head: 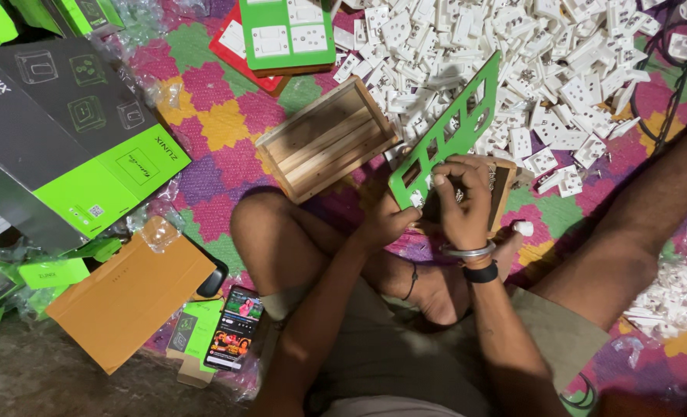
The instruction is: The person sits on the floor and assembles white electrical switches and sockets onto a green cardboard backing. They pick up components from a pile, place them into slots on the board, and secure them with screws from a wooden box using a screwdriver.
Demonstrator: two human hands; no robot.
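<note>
I sit cross-legged on a colourful mat. My left hand (386,220) grips the lower edge of a green plastic frame plate (445,133) with rectangular cut-outs, tilted up on end. My right hand (461,197) presses on the plate's lower part, fingers curled over a small white piece I cannot make out clearly. Under the plate lies a wooden box (504,185), mostly hidden. An open wooden tray (326,139) rests just left of the plate, beside my knee.
A large heap of white switch and socket parts (544,69) fills the upper right. A finished green switch board (285,32) lies at the top. Grey-and-green cartons (65,131), a brown cardboard box (127,293) and a lit phone (235,328) sit at left.
</note>
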